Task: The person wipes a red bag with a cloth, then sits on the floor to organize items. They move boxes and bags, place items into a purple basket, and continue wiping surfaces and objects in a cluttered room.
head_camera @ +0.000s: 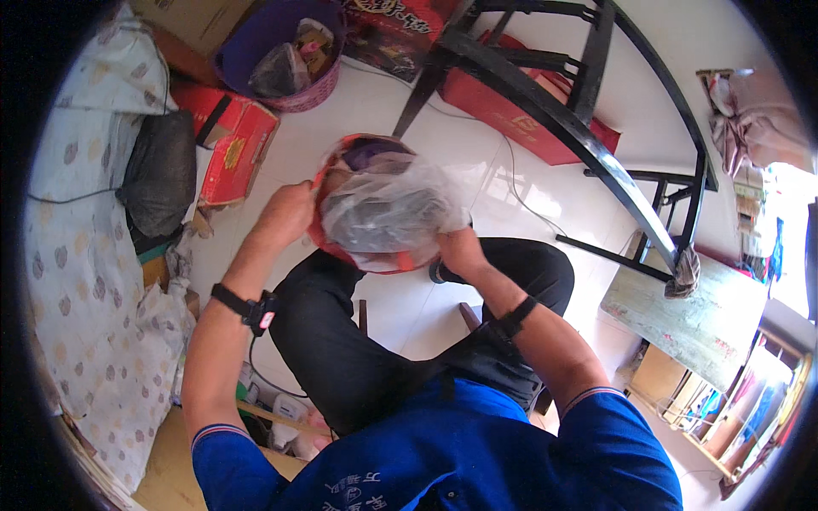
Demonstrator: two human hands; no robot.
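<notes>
A round red-rimmed container (313, 223), blurred by motion, is held out in front of my knees. My left hand (295, 209) grips its rim at the left side. Crumpled translucent plastic (390, 207) covers much of the container's top, and something dark purple (370, 153) shows at the far side. My right hand (461, 250) is closed on the plastic at the right edge; its fingertips are partly hidden. What lies under the plastic cannot be made out.
A purple-pink basket (307, 99) holding bags and a red box (236, 153) stand at upper left. A black frame (543, 83) leans over a red case (511, 115) at upper right. A cable (511, 166) crosses the tiled floor. A low table (690, 313) stands right.
</notes>
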